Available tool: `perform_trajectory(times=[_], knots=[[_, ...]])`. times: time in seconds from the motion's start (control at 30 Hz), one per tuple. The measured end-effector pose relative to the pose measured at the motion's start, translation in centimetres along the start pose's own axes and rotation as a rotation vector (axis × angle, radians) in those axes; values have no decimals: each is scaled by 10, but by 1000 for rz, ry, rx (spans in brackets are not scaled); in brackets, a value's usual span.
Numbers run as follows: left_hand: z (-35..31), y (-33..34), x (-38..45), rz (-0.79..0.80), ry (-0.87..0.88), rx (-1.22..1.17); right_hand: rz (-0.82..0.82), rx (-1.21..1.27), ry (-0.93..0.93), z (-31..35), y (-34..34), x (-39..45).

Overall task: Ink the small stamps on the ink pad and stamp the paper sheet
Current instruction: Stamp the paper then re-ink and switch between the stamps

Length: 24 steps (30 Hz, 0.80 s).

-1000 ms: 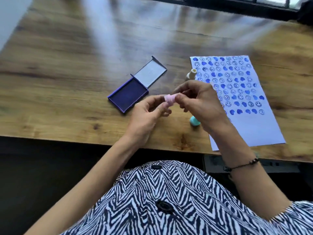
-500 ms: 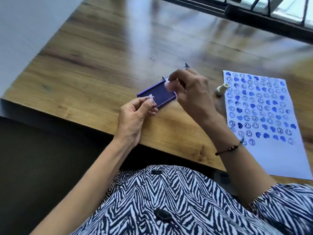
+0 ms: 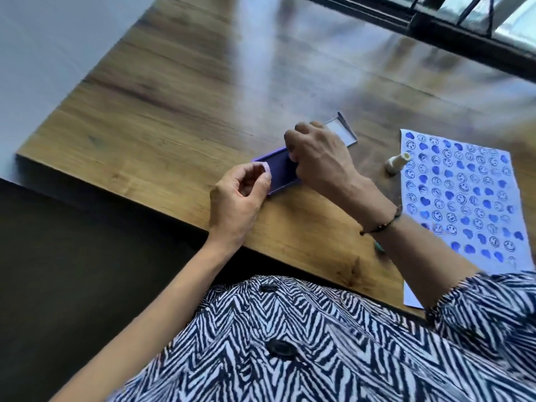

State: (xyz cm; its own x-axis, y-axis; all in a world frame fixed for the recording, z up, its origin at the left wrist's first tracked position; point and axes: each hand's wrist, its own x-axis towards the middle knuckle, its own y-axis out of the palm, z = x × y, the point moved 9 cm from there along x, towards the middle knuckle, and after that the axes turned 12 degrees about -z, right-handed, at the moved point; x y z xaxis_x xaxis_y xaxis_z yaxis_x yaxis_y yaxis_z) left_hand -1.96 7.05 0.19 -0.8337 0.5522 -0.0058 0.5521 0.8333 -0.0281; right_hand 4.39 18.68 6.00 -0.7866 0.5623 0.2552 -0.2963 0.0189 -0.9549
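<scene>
The open blue ink pad point(image 3: 279, 172) lies on the wooden table, its clear lid point(image 3: 343, 132) folded back behind it. My right hand point(image 3: 319, 158) is closed on a small pink stamp point(image 3: 292, 156) and holds it down on the pad; the stamp is mostly hidden by my fingers. My left hand point(image 3: 240, 195) sits at the pad's near left corner, pinching a small pink cap point(image 3: 266, 169). The white paper sheet point(image 3: 464, 256), covered with blue smiley and heart prints, lies to the right.
A cream stamp point(image 3: 397, 163) lies at the sheet's left edge. A teal stamp point(image 3: 378, 247) peeks out under my right forearm. The table's near edge point(image 3: 185, 224) runs diagonally just below my left hand. A dark window frame point(image 3: 435, 27) is at the far right.
My right hand carried the pink stamp from in front of me over to the ink pad and lowered it onto the ink. My left hand kept the cap and followed to the pad's corner.
</scene>
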Motion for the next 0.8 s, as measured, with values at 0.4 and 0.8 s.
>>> perform_trajectory(times=[0.4, 0.8], knots=[[-1, -4, 0, -15, 53, 31, -33, 129, 126, 0, -5, -22], [10, -7, 1, -2, -60, -52, -38, 235, 172, 12, 2, -27]])
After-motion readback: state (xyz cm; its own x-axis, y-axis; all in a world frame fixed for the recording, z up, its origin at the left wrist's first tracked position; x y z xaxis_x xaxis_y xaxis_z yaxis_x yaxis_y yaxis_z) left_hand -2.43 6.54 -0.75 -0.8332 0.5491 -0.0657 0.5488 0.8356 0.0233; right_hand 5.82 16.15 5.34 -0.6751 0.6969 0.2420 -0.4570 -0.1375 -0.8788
